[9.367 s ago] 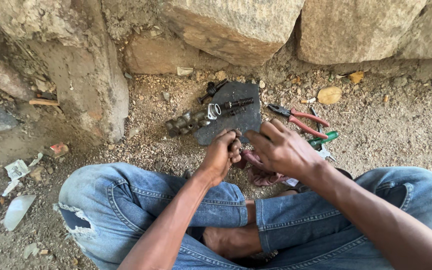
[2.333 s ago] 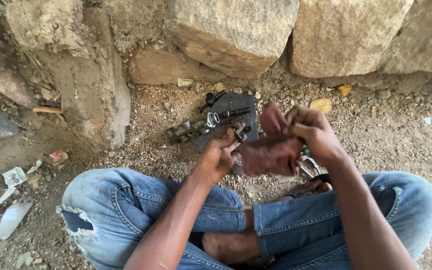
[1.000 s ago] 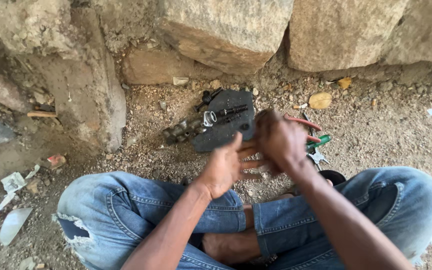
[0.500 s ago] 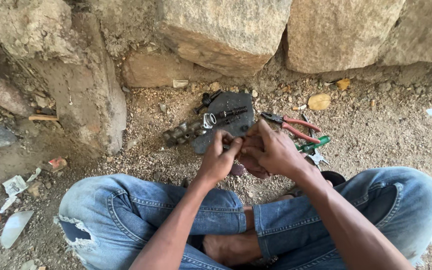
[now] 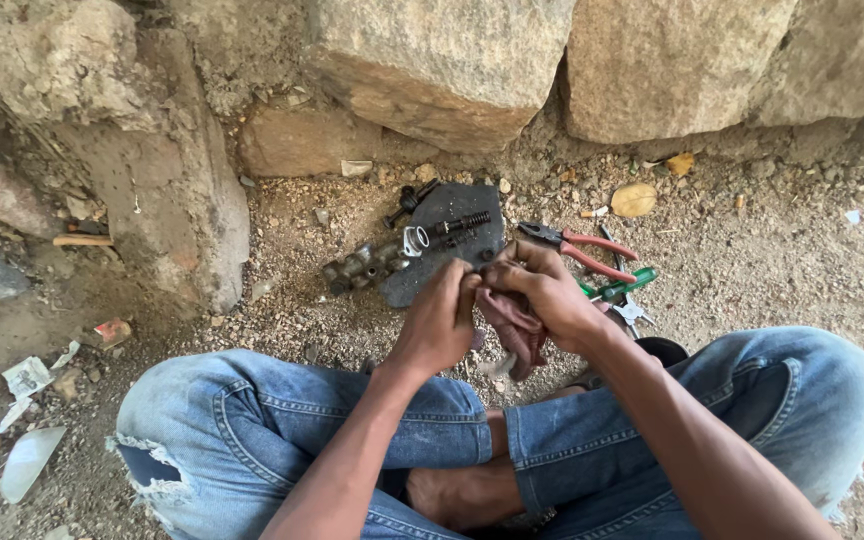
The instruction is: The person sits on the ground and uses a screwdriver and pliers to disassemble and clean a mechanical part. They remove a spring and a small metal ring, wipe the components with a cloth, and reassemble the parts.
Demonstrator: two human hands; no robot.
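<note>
My left hand (image 5: pixel 439 322) and right hand (image 5: pixel 544 290) both pinch the dark red rag (image 5: pixel 512 325), closed around a small hidden part, to wipe it.

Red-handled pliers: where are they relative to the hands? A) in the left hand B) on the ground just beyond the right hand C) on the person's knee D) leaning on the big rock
B: the red-handled pliers lie on the gravel just past the right hand, which holds a dark red rag.
</note>
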